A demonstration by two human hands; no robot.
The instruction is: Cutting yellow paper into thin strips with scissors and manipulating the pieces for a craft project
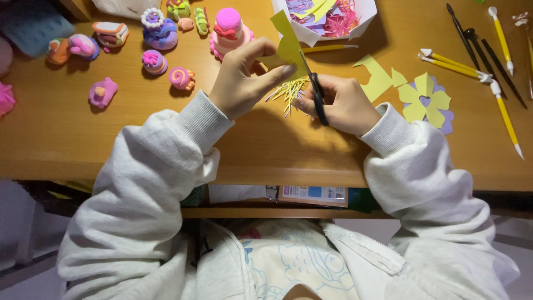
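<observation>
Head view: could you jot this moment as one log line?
left hand: holds yellow paper | right hand: black scissors cutting fringe into paper | nearby: clay figures, paper flower, wooden table

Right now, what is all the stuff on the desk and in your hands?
Yellow paper: one, fringed along its lower edge, held above the desk.
Scissors: one, black, at the paper's fringe.
Clay figures: about a dozen, mostly pink, purple and orange, upper left.
White paper tray: one, holding colourful scraps, top centre.
Paper flower: one, yellow on purple, right.
Yellow offcuts: two, beside the flower.
Modelling tools: several, yellow and black, far right.
Wooden desk: one, brown.
Left hand: pinches the paper.
Right hand: holds the scissors.
</observation>
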